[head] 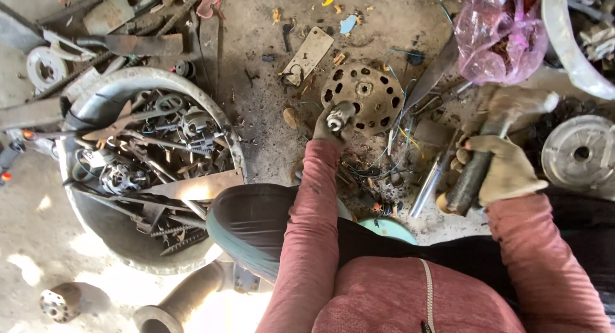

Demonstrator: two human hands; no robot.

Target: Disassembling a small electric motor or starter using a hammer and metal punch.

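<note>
Head view: the scene is seen from above, over pink sleeves and dark trousers, with a dirty concrete floor [262,108] below. The left hand [330,124], gloved, is stretched forward, and its fingers [320,129] are closed around a small cylindrical metal part [338,115], pale at its end face. That part is held against the near edge of a round, rusty perforated motor housing [366,92], which lies flat on the floor just beyond the hand, amid a tangle of thin coloured wires [378,166].

The right hand [503,169], also gloved, is wrapped tightly around the dark handle of a hammer [493,137]. The hammer's long axis runs from lower left, near the knee, up and to the right, where the pale head [522,102] is raised above the floor. The head lies to the right of the housing and well apart from it; the left hand is the nearer of the two to the housing and touches it through the held part.

A shiny metal rod [430,182] lies on the floor between the hands. To the left, a large grey tub [96,108] is filled with scrap metal and motor pieces. A pink plastic bag [500,35] sits at the upper right, and a silver pulley wheel [580,153] lies at the far right.
</note>
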